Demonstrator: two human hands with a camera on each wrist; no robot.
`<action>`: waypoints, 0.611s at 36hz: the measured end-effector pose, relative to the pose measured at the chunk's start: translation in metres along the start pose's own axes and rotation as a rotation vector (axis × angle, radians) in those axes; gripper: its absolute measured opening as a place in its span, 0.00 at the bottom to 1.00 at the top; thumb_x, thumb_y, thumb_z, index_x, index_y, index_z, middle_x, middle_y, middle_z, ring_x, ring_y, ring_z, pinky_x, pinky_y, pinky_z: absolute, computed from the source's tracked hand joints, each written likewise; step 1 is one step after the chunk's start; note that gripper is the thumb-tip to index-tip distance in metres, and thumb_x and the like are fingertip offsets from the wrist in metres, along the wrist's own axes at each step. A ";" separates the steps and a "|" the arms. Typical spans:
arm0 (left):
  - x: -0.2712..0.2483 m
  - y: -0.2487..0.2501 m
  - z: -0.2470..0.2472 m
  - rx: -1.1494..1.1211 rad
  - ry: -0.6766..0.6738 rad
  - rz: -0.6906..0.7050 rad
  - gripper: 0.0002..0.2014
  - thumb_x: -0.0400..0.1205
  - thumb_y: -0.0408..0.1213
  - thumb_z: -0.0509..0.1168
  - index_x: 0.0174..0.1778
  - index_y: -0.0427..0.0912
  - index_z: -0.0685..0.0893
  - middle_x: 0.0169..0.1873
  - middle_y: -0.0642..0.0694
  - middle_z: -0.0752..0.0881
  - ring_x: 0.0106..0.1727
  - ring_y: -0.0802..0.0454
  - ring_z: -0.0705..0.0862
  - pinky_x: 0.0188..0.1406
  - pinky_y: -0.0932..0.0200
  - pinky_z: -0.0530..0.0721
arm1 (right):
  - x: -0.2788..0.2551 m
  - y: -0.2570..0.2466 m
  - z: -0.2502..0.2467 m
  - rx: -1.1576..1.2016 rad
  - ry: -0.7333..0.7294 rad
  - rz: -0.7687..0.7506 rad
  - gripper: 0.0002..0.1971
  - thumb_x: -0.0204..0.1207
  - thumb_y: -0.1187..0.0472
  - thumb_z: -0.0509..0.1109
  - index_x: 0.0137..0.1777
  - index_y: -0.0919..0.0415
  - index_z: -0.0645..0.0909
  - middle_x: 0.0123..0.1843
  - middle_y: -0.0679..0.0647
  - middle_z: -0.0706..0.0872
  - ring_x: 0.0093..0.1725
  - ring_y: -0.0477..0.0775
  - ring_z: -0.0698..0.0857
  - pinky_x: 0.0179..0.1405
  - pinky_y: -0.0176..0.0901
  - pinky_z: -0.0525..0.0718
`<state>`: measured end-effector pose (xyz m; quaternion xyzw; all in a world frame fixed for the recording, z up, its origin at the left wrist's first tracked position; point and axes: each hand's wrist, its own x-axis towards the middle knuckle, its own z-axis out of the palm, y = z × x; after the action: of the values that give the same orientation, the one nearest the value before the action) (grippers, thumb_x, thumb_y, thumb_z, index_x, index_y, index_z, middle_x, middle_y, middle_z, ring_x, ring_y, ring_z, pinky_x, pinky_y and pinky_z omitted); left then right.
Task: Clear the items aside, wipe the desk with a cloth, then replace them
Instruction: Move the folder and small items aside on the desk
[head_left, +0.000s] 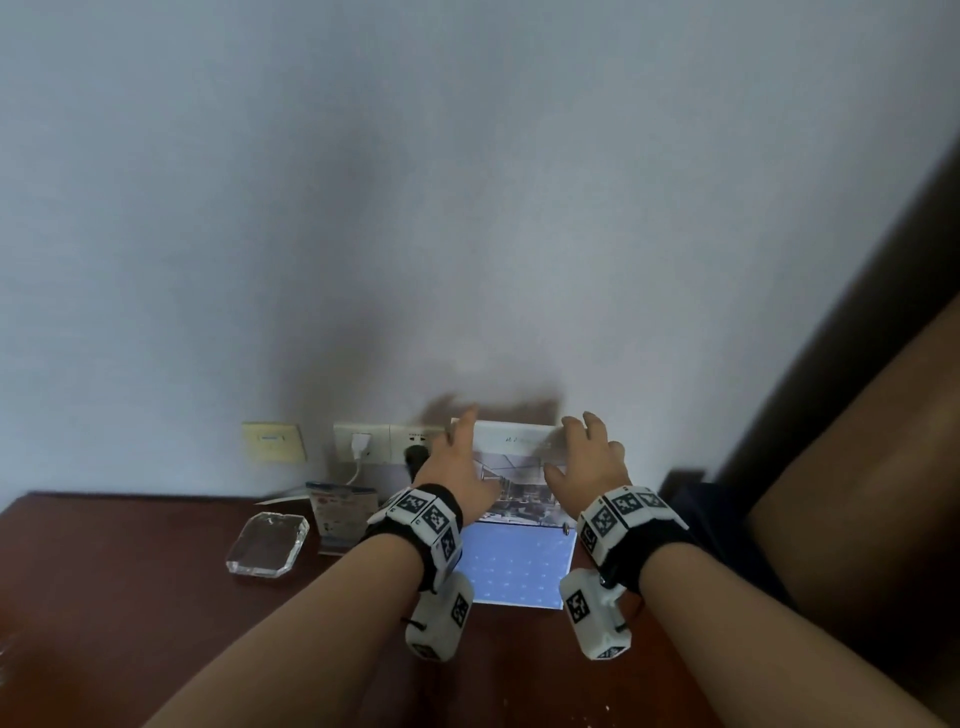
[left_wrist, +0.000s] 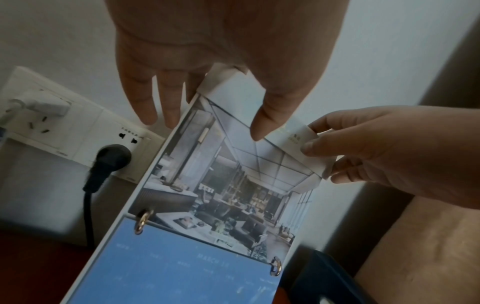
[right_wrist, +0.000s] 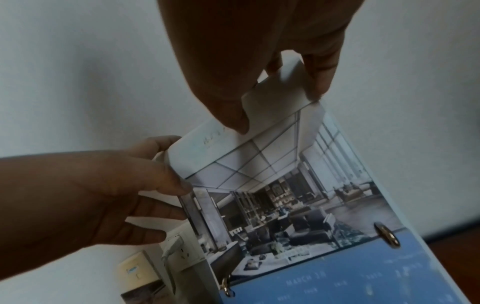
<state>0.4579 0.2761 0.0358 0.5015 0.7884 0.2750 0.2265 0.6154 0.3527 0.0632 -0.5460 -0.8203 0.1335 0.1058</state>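
A ring-bound desk calendar (head_left: 519, 499) with an interior photo above a blue month page stands tilted over the dark red desk (head_left: 156, 623), near the wall. My left hand (head_left: 457, 467) pinches its white top fold at the left corner, thumb (left_wrist: 262, 123) in front and fingers (left_wrist: 145, 102) behind. At the right corner my right hand (head_left: 587, 457) pinches the same fold, thumb (right_wrist: 233, 115) on the front face. The calendar (left_wrist: 233, 195) fills both wrist views, with its gold rings showing. I cannot tell whether its lower edge touches the desk.
Left of the calendar are a clear glass block (head_left: 267, 543) and a small upright card stand (head_left: 343, 512). Wall sockets (head_left: 384, 441) with a white charger and a black plug (left_wrist: 109, 156) sit just behind. Dark blue fabric (head_left: 717, 519) and a leg (head_left: 857, 493) border the right.
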 end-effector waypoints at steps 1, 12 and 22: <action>0.000 0.003 0.001 -0.006 -0.006 0.006 0.51 0.77 0.43 0.72 0.86 0.61 0.42 0.81 0.38 0.60 0.68 0.38 0.79 0.66 0.46 0.83 | 0.000 0.002 -0.001 -0.004 0.004 0.007 0.31 0.78 0.53 0.66 0.79 0.55 0.60 0.83 0.54 0.55 0.71 0.67 0.68 0.67 0.53 0.72; 0.012 0.053 0.040 -0.074 -0.077 0.066 0.50 0.75 0.40 0.72 0.85 0.62 0.45 0.78 0.41 0.63 0.65 0.41 0.80 0.63 0.45 0.85 | -0.008 0.057 -0.026 -0.018 0.034 0.095 0.31 0.79 0.52 0.66 0.80 0.54 0.59 0.84 0.53 0.55 0.72 0.68 0.69 0.69 0.55 0.72; 0.027 0.107 0.086 -0.041 -0.183 0.143 0.53 0.77 0.37 0.72 0.86 0.65 0.40 0.85 0.39 0.41 0.72 0.38 0.77 0.60 0.57 0.83 | -0.019 0.121 -0.044 -0.005 0.104 0.141 0.30 0.77 0.52 0.67 0.77 0.54 0.61 0.80 0.54 0.61 0.70 0.66 0.71 0.69 0.57 0.73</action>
<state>0.5732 0.3552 0.0407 0.5747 0.7207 0.2596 0.2879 0.7419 0.3846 0.0639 -0.6087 -0.7737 0.1101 0.1370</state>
